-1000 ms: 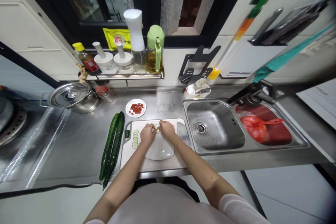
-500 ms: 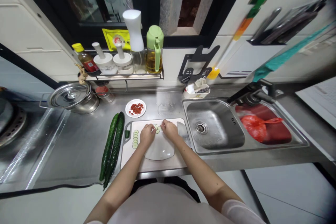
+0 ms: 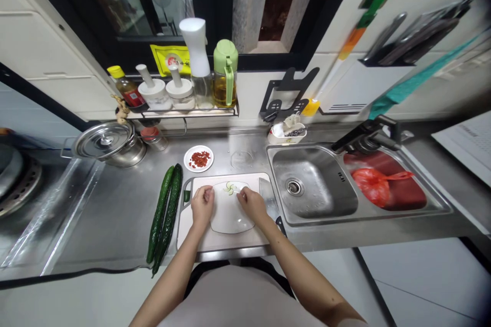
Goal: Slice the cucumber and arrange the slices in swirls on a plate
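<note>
On a white cutting board (image 3: 187, 232) lies a clear-looking, pale plate (image 3: 232, 214) with a thin dark rim. Several thin cucumber slices (image 3: 230, 188) overlap in a small fan near its far edge. My right hand (image 3: 253, 207) is over the plate's right side, its thumb and finger pinched on a slice at the fan's edge. Left of the plate, my left hand (image 3: 202, 207) has its fingers curled together and covers the place of the sliced row; what its fingertips hold is hidden. A cucumber end piece (image 3: 186, 195) sits by the board's handle.
Two whole cucumbers (image 3: 165, 219) lie left of the board. Behind it stands a small dish of chopped red pieces (image 3: 199, 158). A knife (image 3: 270, 199) lies on the board's right, beside the sink (image 3: 314, 184). A lidded pot (image 3: 109, 143) and a condiment rack (image 3: 184, 112) stand behind.
My left hand has moved left from the fan of slices to the sliced row. My right hand has shifted slightly down and stays beside the fan, which now shows more fully.
</note>
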`<state>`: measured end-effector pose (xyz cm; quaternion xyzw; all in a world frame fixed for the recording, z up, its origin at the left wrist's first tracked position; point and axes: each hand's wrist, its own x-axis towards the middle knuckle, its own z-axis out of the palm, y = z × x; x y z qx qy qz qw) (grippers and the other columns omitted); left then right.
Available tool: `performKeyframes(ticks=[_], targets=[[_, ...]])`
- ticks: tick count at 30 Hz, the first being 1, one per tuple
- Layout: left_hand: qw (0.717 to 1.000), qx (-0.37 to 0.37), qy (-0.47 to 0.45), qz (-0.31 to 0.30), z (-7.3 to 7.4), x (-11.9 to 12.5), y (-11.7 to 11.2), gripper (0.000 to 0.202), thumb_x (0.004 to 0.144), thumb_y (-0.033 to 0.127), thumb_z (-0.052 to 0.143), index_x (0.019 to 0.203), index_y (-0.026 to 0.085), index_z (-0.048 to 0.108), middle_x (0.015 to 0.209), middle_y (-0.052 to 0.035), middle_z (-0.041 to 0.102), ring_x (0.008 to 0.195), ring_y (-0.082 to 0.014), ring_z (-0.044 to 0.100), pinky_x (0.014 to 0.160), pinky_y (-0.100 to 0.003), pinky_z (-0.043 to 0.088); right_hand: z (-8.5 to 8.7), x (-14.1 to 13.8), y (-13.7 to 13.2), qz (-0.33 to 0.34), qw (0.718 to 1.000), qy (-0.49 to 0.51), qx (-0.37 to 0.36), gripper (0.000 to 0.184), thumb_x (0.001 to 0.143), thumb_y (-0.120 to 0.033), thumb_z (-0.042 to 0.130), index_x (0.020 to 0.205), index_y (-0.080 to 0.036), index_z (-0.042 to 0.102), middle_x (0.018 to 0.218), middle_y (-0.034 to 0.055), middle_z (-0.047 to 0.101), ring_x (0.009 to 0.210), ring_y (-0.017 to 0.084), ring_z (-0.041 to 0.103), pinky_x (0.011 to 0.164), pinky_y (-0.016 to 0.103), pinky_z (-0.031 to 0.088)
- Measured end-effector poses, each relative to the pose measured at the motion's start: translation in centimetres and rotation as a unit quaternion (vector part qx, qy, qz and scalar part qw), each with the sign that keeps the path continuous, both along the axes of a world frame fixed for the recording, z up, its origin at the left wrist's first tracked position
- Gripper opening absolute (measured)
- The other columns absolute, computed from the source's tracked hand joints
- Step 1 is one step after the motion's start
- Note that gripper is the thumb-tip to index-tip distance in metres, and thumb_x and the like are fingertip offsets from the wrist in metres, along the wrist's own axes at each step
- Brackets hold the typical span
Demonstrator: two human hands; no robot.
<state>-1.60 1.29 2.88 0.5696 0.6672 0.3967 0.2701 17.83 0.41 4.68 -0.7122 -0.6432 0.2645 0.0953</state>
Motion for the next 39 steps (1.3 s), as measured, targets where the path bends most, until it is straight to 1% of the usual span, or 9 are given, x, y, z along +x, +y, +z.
performKeyframes(ticks=[3,5,9,13,16,21,28,35,39], targets=[[0.999,-0.046,0.005,0.006,0.5,-1.2,-2.9,0.027,0.084,0.039,0.05,0.094,0.019,0.065,0.074,-0.0019,0.06,0.062,-0.0141,0.052,0.063,-0.025,0.044,0.3,1.0,-1.8,0.0,1.0,0.014,0.002,0.019,0.093,-0.033,0.045,0.086,-0.021,0.058,0.067,-0.0007,0.062,0.063,0.013,0.054,0.057,0.022,0.025],[0.995,-0.095,0.006,0.005,0.3,-2.0,-5.0,0.03,0.085,0.042,0.049,0.094,0.019,0.066,0.072,-0.002,0.06,0.063,-0.0149,0.053,0.063,-0.025,0.045,0.4,1.4,-3.2,0.004,1.0,0.023,0.003,0.02,0.092,-0.033,0.045,0.085,-0.021,0.059,0.066,-0.0002,0.061,0.062,0.013,0.054,0.057,0.023,0.026],[0.991,-0.133,0.01,0.028,-1.2,-3.4,-8.7,0.035,0.083,0.046,0.049,0.097,0.02,0.066,0.069,-0.0011,0.058,0.063,-0.0163,0.054,0.063,-0.026,0.046,0.6,1.6,-5.5,0.0,0.999,0.034,-0.005,0.021,0.092,-0.033,0.044,0.085,-0.021,0.06,0.066,0.0005,0.061,0.06,0.014,0.054,0.056,0.023,0.026],[0.989,-0.14,0.032,0.031,-2.1,-4.7,-10.5,0.033,0.083,0.045,0.047,0.098,0.02,0.064,0.073,-0.0013,0.06,0.064,-0.016,0.055,0.064,-0.026,0.045,1.0,1.4,-6.7,-0.006,0.999,0.033,-0.009,0.021,0.091,-0.032,0.043,0.083,-0.021,0.06,0.066,0.0002,0.061,0.061,0.014,0.053,0.055,0.022,0.025],[0.988,-0.135,0.065,0.041,-1.8,-5.6,-10.4,0.032,0.084,0.042,0.047,0.098,0.021,0.064,0.08,-0.0023,0.063,0.067,-0.0161,0.056,0.065,-0.026,0.045,1.3,1.2,-7.1,0.0,0.999,0.041,0.008,0.021,0.09,-0.031,0.043,0.081,-0.021,0.058,0.065,-0.0004,0.059,0.06,0.013,0.052,0.055,0.022,0.025],[0.984,-0.122,0.109,0.064,-1.0,-6.6,-9.0,0.026,0.083,0.034,0.048,0.097,0.02,0.065,0.085,-0.0032,0.064,0.068,-0.0159,0.058,0.068,-0.026,0.044,1.7,1.1,-7.6,0.005,0.998,0.055,0.026,0.022,0.09,-0.033,0.042,0.082,-0.021,0.058,0.064,-0.0011,0.058,0.06,0.013,0.051,0.057,0.022,0.026],[0.974,-0.165,0.149,0.049,-1.4,-7.3,-8.0,0.025,0.081,0.029,0.051,0.101,0.02,0.063,0.086,-0.0046,0.065,0.077,-0.0196,0.061,0.072,-0.028,0.044,1.7,1.1,-8.1,0.005,0.999,0.037,0.032,0.026,0.091,-0.038,0.041,0.084,-0.021,0.06,0.066,-0.0003,0.06,0.062,0.014,0.052,0.057,0.023,0.027],[0.97,-0.173,0.169,0.031,-1.9,-7.5,-7.7,0.028,0.081,0.029,0.051,0.103,0.019,0.064,0.09,-0.0068,0.066,0.082,-0.0209,0.063,0.077,-0.03,0.045,1.2,1.4,-8.3,0.013,0.998,0.034,0.055,0.026,0.09,-0.039,0.041,0.083,-0.022,0.06,0.063,-0.0017,0.058,0.06,0.014,0.052,0.055,0.022,0.026],[0.966,-0.183,0.183,0.024,-2.0,-7.3,-7.4,0.026,0.082,0.03,0.052,0.101,0.018,0.064,0.092,-0.0075,0.066,0.084,-0.0211,0.063,0.075,-0.029,0.044,1.2,1.4,-8.3,0.016,0.997,0.041,0.065,0.026,0.09,-0.04,0.041,0.082,-0.022,0.059,0.062,-0.0019,0.057,0.059,0.014,0.051,0.056,0.023,0.026]])
